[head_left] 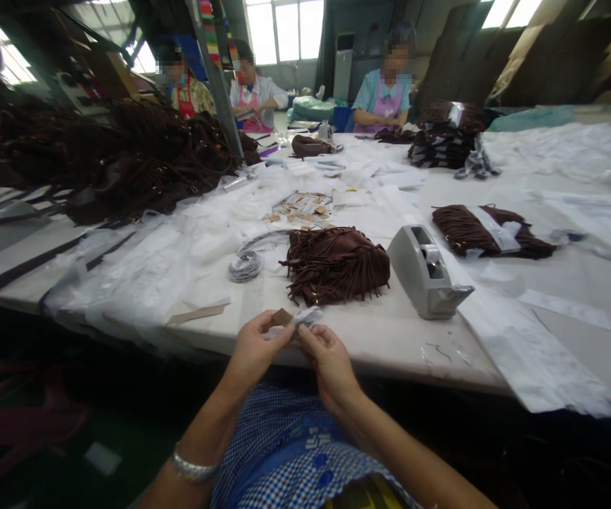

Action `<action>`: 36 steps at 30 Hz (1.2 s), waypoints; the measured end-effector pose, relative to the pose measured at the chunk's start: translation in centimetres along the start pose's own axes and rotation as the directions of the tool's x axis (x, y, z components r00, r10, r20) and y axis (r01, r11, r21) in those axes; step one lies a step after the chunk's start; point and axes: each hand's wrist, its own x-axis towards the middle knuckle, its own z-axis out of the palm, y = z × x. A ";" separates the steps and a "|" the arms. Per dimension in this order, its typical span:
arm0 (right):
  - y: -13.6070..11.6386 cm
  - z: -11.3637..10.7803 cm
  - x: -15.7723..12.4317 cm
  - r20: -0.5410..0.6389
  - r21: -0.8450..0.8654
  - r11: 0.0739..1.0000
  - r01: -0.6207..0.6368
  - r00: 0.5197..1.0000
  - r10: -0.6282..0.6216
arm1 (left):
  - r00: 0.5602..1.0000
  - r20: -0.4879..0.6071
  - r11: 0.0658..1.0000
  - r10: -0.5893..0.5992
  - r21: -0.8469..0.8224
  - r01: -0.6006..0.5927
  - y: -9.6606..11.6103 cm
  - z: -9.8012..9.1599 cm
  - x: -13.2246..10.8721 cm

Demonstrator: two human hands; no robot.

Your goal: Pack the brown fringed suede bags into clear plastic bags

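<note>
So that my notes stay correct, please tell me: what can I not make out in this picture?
In the head view:
Pale bundle: partly covered by left hand and right hand.
Brown card: any print too small to read.
Tan pieces: too small and overlapped to count.
Yellow patch: cut off by bottom edge.

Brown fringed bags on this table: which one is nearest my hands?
The bag directly left of the tape dispenser. It lies just beyond your left hand and right hand; the white-banded bag and the stack sit farther back.

Matt brown card tag (283, 317), suede-like fringed bag (340, 263), smooth plastic-looking tape dispenser (407, 274); shiny metal bracelet (194, 469)
</note>
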 end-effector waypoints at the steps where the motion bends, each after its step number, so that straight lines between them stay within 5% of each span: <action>1: 0.0 0.0 0.0 -0.010 -0.007 1.000 -0.007 1.000 0.007 | 0.999 -0.018 0.999 0.027 0.046 -0.027 0.0 0.0 0.0; 6: -0.6 -0.3 -0.3 0.007 0.015 0.999 -0.039 0.999 0.039 | 0.996 -0.082 0.993 0.044 0.114 -0.035 -0.2 0.1 -0.3; 11: -1.8 -1.3 -0.5 0.187 0.168 0.970 -0.178 0.972 0.146 | 0.997 -0.066 0.995 -0.049 -0.091 0.043 -0.2 -0.4 -0.4; 16: -1.5 -1.8 -0.4 0.211 0.262 0.920 -0.292 0.947 0.241 | 0.984 -0.045 0.952 -0.170 -0.267 0.152 0.0 -0.7 -0.3; 21: -0.8 -1.2 -0.7 0.175 0.169 0.962 -0.216 0.967 0.186 | 0.977 -0.043 0.926 -0.207 -0.331 0.182 -0.4 -0.1 -0.7; 27: -0.3 -1.1 -0.5 0.154 -0.082 0.996 0.023 0.988 -0.010 | 0.984 -0.049 0.938 -0.172 -0.314 0.148 -0.3 0.6 -1.5; 32: -1.2 -1.4 -0.5 0.197 -0.341 0.934 0.106 0.980 -0.040 | 0.987 -0.075 0.973 -0.144 -0.193 0.127 0.1 0.5 -1.7; 36: -1.5 -1.3 -0.4 0.202 -0.375 0.916 0.141 0.977 -0.068 | 0.992 -0.118 0.998 -0.052 -0.028 0.049 0.2 0.7 -2.0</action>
